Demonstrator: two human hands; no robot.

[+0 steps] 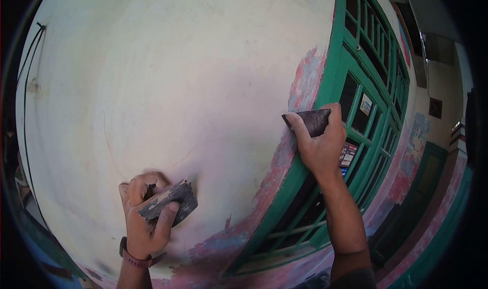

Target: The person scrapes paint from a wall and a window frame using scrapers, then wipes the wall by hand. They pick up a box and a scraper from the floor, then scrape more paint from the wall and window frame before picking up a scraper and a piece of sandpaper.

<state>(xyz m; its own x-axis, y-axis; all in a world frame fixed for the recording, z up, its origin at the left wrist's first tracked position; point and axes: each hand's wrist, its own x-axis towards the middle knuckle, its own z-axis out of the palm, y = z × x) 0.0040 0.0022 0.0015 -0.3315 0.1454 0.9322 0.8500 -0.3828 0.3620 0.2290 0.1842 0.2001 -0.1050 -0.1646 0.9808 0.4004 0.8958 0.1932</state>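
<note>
My right hand (pixel 325 141) grips a dark, flat putty scraper (pixel 315 121), thumb on its near face and fingers behind. The scraper's left corner lies over a strip of peeling pink and grey paint (pixel 306 80) beside the green window frame (pixel 331 83). Lower left, my left hand (pixel 145 213) is closed around a second scraper (pixel 173 200), a dark plate with a pale, crusted upper edge. Its fingers are close to the white wall (pixel 203 65), and the thumb lies across the plate. A watch with a reddish strap (pixel 140 261) is on the left wrist.
Thin cracks (pixel 108 139) run down the wall above the left hand. A dark cable (pixel 24 111) hangs at far left. Stickers (pixel 365 105) are on the window panes. More patchy pink paint runs along the wall's bottom. A dark green door (pixel 427 187) stands at right.
</note>
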